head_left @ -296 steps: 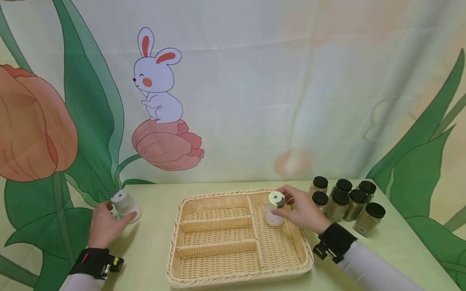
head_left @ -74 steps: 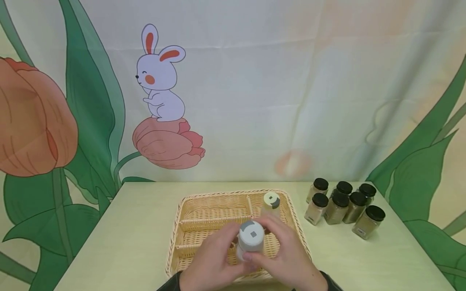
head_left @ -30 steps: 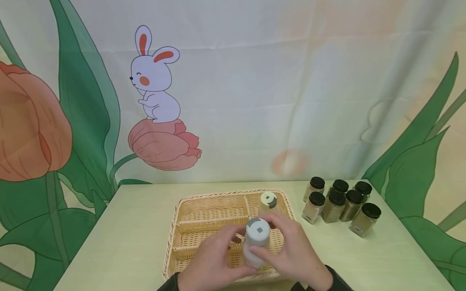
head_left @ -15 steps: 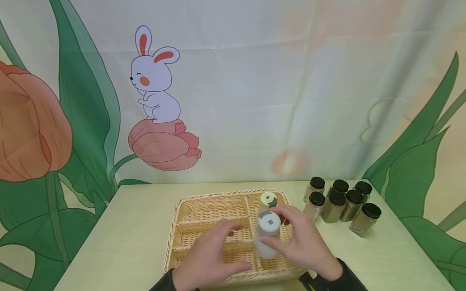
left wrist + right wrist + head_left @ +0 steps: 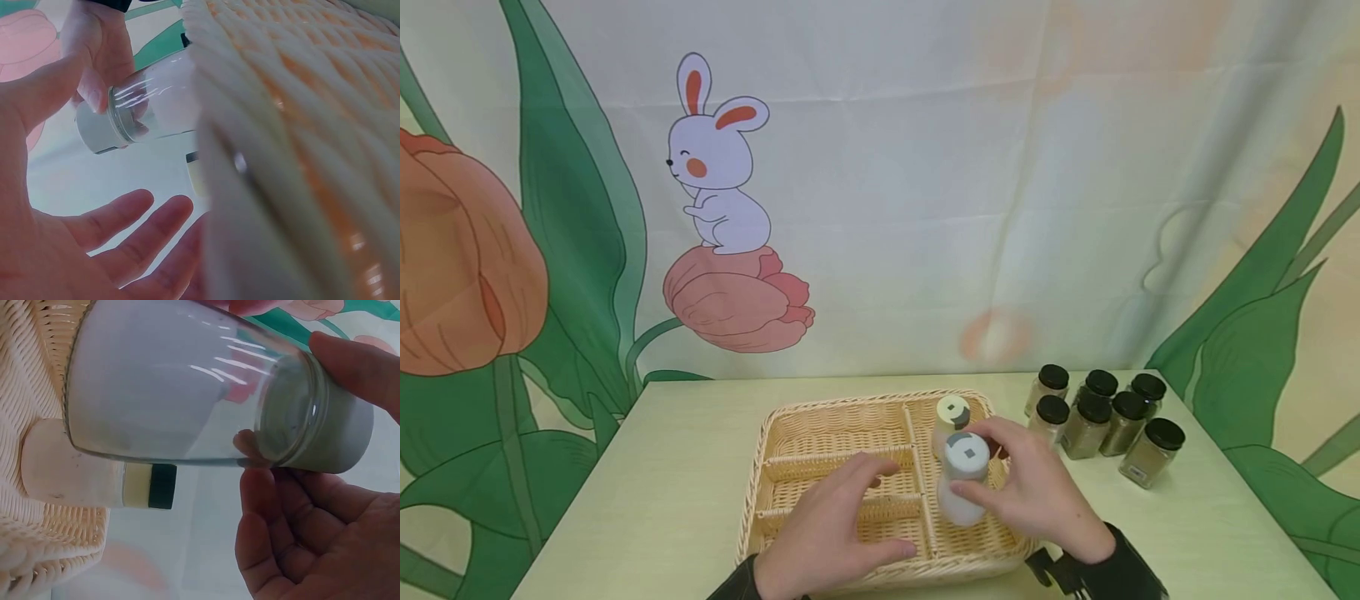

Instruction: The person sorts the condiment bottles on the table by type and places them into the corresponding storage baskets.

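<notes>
My right hand (image 5: 1037, 487) pinches a glass shaker jar (image 5: 962, 500) with a grey-white lid between thumb and fingers, around its lid and neck. In the right wrist view this shaker jar (image 5: 150, 381) shows pale powder inside clear glass. It stands nearly upright over the right compartment of the wicker basket (image 5: 891, 575). Just behind it, inside that compartment, is a second shaker jar (image 5: 953, 412) with a cream and dark lid. My left hand (image 5: 827, 533) holds nothing; its fingers are spread and bent softly over the basket's front left compartments.
Several spice jars (image 5: 1152, 452) with black lids stand together on the table (image 5: 647, 483), right of the basket. Wicker dividers (image 5: 842, 457) split the basket's left side into narrow compartments. A printed curtain (image 5: 887, 208) hangs behind the table.
The left hand brought the white-lidded jar from the table's left; both hands held it over the basket. The left let go, and the right hand moved it rightward. The cream-lidded jar was released.
</notes>
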A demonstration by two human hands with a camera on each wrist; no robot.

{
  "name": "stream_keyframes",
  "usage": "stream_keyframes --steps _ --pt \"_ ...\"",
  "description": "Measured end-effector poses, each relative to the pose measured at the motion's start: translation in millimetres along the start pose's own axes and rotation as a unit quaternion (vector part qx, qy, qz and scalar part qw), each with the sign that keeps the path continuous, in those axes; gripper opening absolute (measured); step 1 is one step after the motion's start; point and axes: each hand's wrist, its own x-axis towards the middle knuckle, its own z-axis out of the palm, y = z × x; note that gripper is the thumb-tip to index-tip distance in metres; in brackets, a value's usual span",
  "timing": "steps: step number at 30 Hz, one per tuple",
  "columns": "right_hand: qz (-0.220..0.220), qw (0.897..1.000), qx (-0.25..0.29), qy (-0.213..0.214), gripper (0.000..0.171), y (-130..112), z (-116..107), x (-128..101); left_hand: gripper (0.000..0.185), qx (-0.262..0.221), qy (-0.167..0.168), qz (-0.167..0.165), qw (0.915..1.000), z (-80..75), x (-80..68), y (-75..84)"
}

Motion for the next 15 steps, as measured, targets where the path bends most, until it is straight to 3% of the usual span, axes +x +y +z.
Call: stream_keyframes --steps 8,15 --pt "0.011 1.0 -0.024 0.006 0.048 7 -4 1 0.082 -0.001 0.001 0.003 1.0 0.5 0.3 -0.8" --pt "0.019 0.999 -0.037 -0.021 0.048 14 -6 3 0.084 -0.003 -0.004 -0.003 1.0 0.4 0.7 -1.0"
